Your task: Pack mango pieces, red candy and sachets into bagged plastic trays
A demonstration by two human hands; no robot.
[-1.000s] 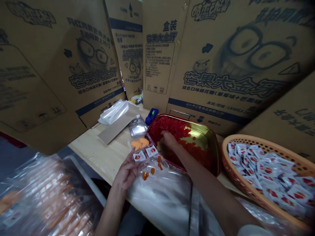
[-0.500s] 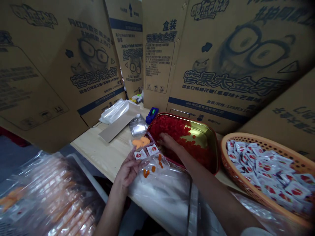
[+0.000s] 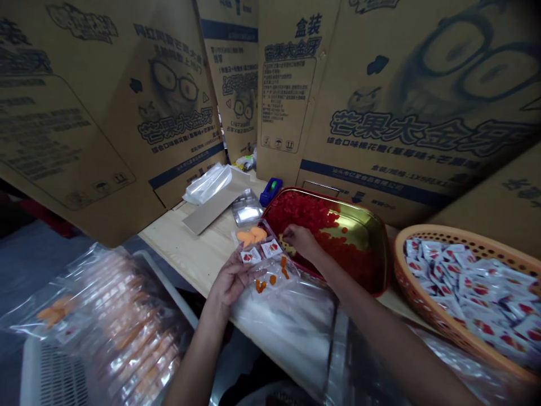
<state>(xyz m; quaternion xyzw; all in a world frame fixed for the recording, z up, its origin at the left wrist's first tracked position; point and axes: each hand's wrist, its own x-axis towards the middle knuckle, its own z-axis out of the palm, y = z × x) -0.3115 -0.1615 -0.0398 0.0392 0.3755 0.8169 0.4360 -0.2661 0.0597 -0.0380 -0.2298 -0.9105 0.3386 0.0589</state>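
Observation:
My left hand (image 3: 230, 279) grips the near edge of a clear plastic tray (image 3: 264, 260) that holds orange candy pieces (image 3: 252, 234) and two small red-and-white sachets (image 3: 261, 251). My right hand (image 3: 300, 239) reaches into a gold metal tray (image 3: 367, 231) full of small red candies (image 3: 305, 212). Its fingers are curled in a pinch at the tray's near left side, and what they hold is too small to make out.
An orange woven basket (image 3: 439, 327) of red-and-white sachets stands at the right. Printed cardboard boxes (image 3: 380, 101) wall in the wooden table (image 3: 190, 248). A blue tape dispenser (image 3: 270, 190), empty clear trays (image 3: 246, 208), cardboard strip and plastic bags lie behind. Filled packs (image 3: 114, 332) pile up lower left.
The view has shifted, so everything sits slightly right and lower. My right hand has drawn back a little toward the gold tray's near left edge. My left hand still holds the clear tray.

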